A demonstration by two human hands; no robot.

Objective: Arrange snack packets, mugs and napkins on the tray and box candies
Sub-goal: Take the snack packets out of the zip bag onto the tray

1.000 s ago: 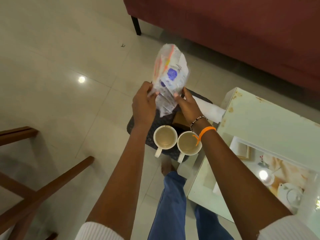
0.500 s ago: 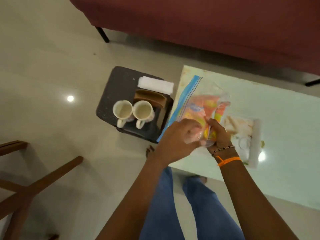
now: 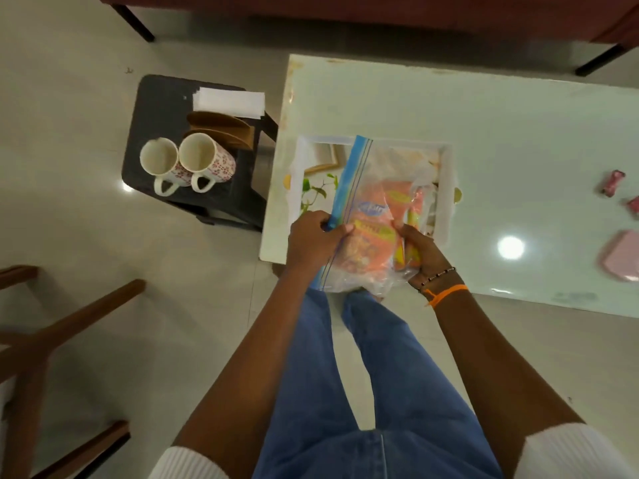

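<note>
While the left hand point(image 3: 313, 238) pinches the blue seal of the zip bag point(image 3: 363, 216) and the right hand point(image 3: 420, 252) grips its body over the tray point(image 3: 446, 188), the snack-packet step is underway; next, the seal needs opening.

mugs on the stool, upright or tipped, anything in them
Upright. Both mugs stand on the stool with their mouths up, handles toward the person. Their pale insides look empty.
</note>
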